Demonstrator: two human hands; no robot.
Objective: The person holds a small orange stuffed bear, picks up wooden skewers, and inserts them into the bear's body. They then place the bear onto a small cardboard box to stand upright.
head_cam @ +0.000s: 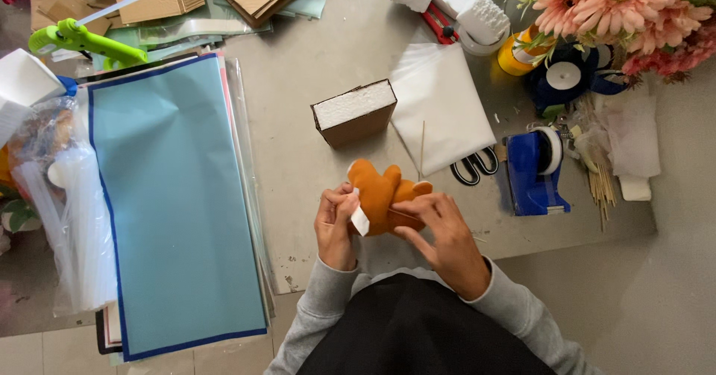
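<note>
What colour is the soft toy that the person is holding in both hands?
The soft toy is orange-brown, with a white tag at its side; the head view shows it.

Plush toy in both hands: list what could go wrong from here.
1. The wooden skewer lies just beyond the plush toy; a forward reach by the right hand might catch it.
2. The white tag pinched by the left hand could tear if pulled hard.
</note>
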